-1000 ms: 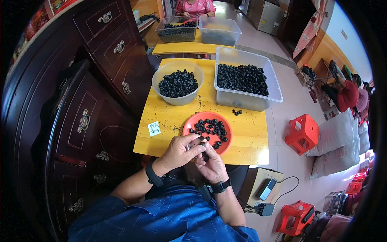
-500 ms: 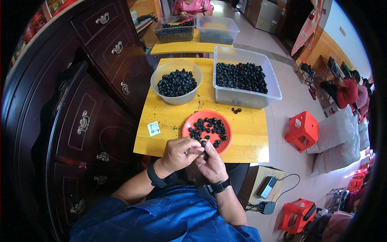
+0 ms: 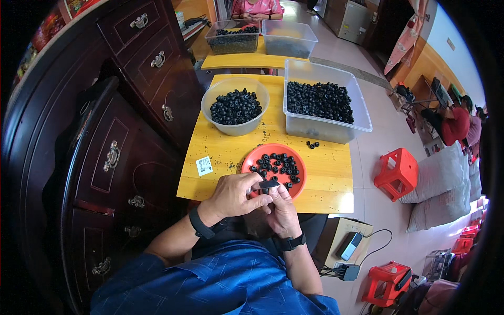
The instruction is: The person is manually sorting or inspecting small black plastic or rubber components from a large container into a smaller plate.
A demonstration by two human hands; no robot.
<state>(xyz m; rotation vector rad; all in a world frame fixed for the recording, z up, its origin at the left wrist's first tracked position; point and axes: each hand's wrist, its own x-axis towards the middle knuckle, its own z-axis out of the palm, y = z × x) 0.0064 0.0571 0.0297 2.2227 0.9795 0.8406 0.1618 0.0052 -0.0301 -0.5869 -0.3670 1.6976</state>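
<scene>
My left hand (image 3: 234,195) is closed on a small dark flat blade-like piece (image 3: 269,184), which juts out past its fingertips. My right hand (image 3: 284,214) is beside it, thumb and fingers pinched round a small black ring-shaped part (image 3: 265,191), partly hidden by the fingers. Blade-like piece and ring part appear to touch. Both hands are over the near edge of a round red plate (image 3: 298,187), where several black ring-shaped parts (image 3: 283,164) lie scattered.
On the yellow table (image 3: 331,181) stand a round clear bowl (image 3: 208,107) and a clear bin (image 3: 315,123), both holding black parts. Loose parts (image 3: 313,145), dark crumbs and a white label (image 3: 203,166) lie nearby. A dark cabinet (image 3: 128,173) borders the left; a red stool (image 3: 396,173) stands right.
The dark blade-like piece now shows at my left fingertips, against the black part in my right hand. My left hand has turned a little, and the whole view has shifted slightly.
</scene>
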